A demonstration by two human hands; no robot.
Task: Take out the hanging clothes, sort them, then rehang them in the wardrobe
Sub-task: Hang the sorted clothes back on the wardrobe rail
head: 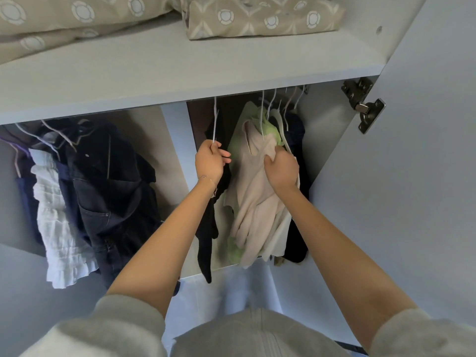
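Note:
In the wardrobe's right compartment my left hand grips the neck of a white hanger that carries a black garment. My right hand clutches the cloth of a cream top that hangs beside it. Behind the cream top hang a light green garment, a white one and a dark one, all on white hangers hooked under the shelf. The rail itself is hidden by the shelf edge.
The left compartment holds dark jeans, a white frilled garment and navy pieces. A vertical divider splits the two sides. Patterned beige bedding lies on the top shelf. The open door with its hinge stands at right.

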